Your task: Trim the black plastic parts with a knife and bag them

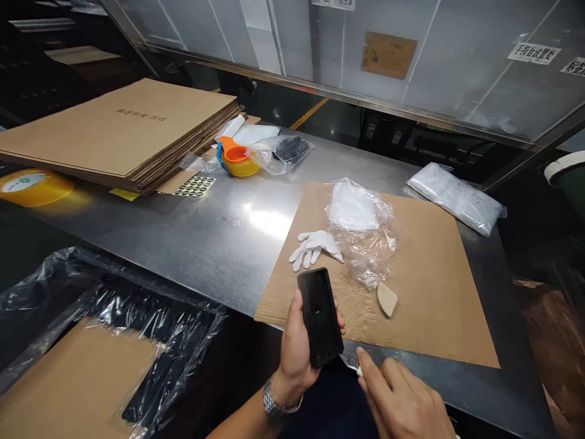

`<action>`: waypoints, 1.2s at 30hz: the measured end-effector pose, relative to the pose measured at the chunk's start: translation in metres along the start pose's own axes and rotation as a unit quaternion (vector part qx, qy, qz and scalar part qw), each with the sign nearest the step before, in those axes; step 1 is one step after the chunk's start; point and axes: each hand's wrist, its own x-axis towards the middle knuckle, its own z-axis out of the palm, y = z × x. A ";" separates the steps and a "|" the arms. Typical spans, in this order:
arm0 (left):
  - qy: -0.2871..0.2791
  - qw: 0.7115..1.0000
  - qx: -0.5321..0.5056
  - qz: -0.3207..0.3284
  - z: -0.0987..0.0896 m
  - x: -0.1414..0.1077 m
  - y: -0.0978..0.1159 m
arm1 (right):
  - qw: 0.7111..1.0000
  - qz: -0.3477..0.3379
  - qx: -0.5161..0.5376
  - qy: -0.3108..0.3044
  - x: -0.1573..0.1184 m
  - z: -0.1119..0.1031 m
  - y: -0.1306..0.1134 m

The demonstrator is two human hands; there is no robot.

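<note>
My left hand [295,347] is wrapped round a black rectangular plastic shell [320,317], held tilted with its hollow side up and a small round hole in its floor. Near the shell's lower end, my right hand [402,396] is closed on a thin-bladed tool [359,370] with a pale handle, mostly hidden by the fingers. The blade lies close to the shell's edge; whether it touches cannot be made out. A white glove [315,247] and a beige wedge-shaped block [387,300] lie on the cardboard sheet [434,292] beyond my hands.
Crumpled clear plastic [365,250] lies on the cardboard. Behind are an orange-and-yellow tape roll [240,161] and a bagged black item [290,149]. Stacked cardboard [114,128] and yellow tape [34,188] occupy the left. A clear plastic packet [457,195] sits right; a plastic-lined box [77,378] stands lower left.
</note>
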 end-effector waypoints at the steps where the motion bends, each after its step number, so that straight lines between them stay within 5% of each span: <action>1: 0.001 1.000 0.001 0.000 0.000 -0.001 0.000 | 1.000 0.000 -0.002 0.003 0.000 0.000 0.000; 18: 0.029 0.997 0.055 0.042 -0.003 -0.003 -0.006 | 1.000 0.005 -0.006 -0.016 -0.005 0.005 -0.001; 27: 0.061 0.995 0.078 -0.031 -0.001 0.005 0.000 | 0.996 0.022 0.046 0.074 0.003 0.008 0.001; 36: 0.035 0.986 0.151 -0.055 -0.003 0.005 -0.001 | 0.996 0.025 0.080 -0.024 0.007 0.003 0.004</action>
